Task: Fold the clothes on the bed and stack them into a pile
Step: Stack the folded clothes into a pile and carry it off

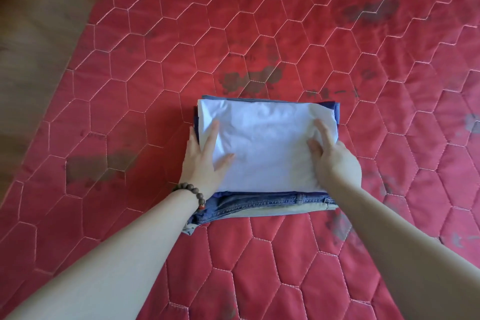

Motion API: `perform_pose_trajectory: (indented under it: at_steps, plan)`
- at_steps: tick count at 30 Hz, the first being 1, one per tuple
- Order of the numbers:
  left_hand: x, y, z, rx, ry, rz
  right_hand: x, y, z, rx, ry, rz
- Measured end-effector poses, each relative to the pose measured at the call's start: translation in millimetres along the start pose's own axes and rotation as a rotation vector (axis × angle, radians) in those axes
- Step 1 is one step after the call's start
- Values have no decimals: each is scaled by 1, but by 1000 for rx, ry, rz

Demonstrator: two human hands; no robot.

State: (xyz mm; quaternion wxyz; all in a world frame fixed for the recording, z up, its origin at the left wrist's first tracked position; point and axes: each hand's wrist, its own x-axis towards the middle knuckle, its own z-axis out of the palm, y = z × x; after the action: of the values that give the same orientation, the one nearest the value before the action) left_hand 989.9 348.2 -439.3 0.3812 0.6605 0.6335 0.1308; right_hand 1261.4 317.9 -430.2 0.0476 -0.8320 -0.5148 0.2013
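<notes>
Red quilted bed [298, 34] carries the pile mid-surface: white folded garment [262, 145] atop jeans [259, 205] (denim waistband showing). Left hand [204, 157] and right hand [333, 158] press flat, fingers spread, on its side edges.

Smooth matt white cloth [262, 143] tops stitched blue denim [249, 206], on a red quilted mattress [337, 47] with dull stains; wooden-looking bead bracelet [191, 192]
</notes>
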Motion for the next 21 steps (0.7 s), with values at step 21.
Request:
perform_pose_trajectory:
  at_steps: [21]
  plan:
    - [2,-29,-24,-42,-195,-128,-17,30,-8,440,-312,-5]
